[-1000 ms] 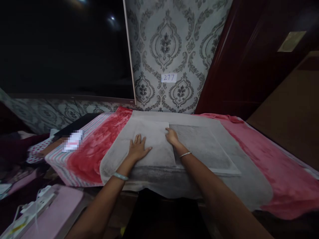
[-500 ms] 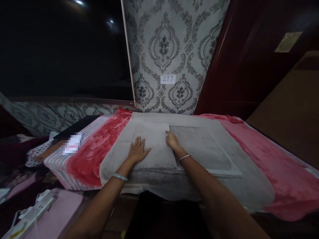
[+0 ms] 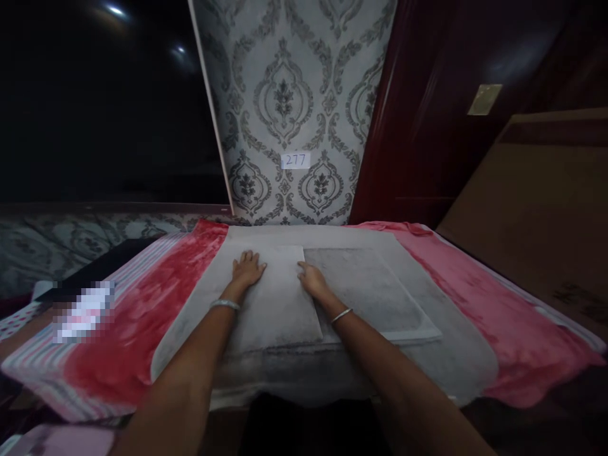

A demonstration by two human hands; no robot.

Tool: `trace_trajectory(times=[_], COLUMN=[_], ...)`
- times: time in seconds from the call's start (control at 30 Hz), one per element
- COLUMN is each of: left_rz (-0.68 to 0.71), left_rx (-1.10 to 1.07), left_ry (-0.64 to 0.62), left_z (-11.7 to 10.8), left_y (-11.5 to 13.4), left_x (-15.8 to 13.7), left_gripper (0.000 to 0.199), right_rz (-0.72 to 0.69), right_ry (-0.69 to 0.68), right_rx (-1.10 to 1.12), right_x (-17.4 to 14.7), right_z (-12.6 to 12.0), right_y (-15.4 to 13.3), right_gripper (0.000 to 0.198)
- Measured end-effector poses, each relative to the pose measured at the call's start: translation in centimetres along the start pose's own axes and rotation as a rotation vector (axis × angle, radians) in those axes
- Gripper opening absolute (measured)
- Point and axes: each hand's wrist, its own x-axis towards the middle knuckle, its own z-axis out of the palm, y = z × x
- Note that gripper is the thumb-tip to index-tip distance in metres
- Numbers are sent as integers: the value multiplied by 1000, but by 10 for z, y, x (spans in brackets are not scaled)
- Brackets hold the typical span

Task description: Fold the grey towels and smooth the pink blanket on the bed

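Note:
A pale rectangular sheet (image 3: 280, 304) lies flat over the left part of a grey, smudged rectangular piece (image 3: 354, 278) with a lighter border. Both rest on a large whitish-grey mat (image 3: 456, 354) with rounded near corners. My left hand (image 3: 247, 269) lies open, palm down and fingers spread, on the far left part of the pale sheet. At that sheet's right edge, near its far corner, my right hand (image 3: 312, 280) has its fingers curled, with thumb and index at the edge. The exact contact of its fingertips is too small to make out.
A red plush blanket (image 3: 137, 329) and a striped cloth (image 3: 42, 380) lie beneath the mat. A large dark screen (image 3: 104, 114) stands at the left, and a cardboard box (image 3: 532, 215) at the right. Behind is a patterned wall with a "277" paper label (image 3: 295, 160).
My left hand has slid away from me over the pale sheet, towards its far edge. My right hand stays at the sheet's right edge. The view has turned right and slightly up.

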Motion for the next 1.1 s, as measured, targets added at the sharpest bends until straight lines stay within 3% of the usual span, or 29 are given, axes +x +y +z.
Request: trace_trajectory(times=[0.23, 0.57, 0.63, 0.7, 0.8, 0.93, 1.03, 1.1], left_rz=[12, -1, 55, 198, 354, 387, 404, 411], left_rx=[52, 91, 112, 109, 75, 80, 81, 71], left_ry=[63, -4, 0, -14, -122, -108, -36, -11], left_z=[23, 11, 6, 3, 4, 17, 27, 32], left_y=[0, 2, 12, 30, 66, 103, 108, 105], left_x=[11, 15, 20, 27, 38, 46, 48, 49], left_gripper=[66, 66, 65, 62, 62, 63, 64, 65], right_rz=[-41, -35, -93, -149, -176, -143, -150, -232], right_ry=[-7, -67, -99, -110, -83, -87, -87, -19], right_rx=[69, 141, 180, 205, 174, 75, -50, -110], right_x=[-20, -53, -65, -78, -96, -110, -116, -119], right_z=[2, -10, -11, -10, -7, -11, -19, -21], right_y=[4, 14, 18, 21, 24, 19, 13, 11], right_gripper=[63, 65, 70, 75, 72, 49, 34, 29])
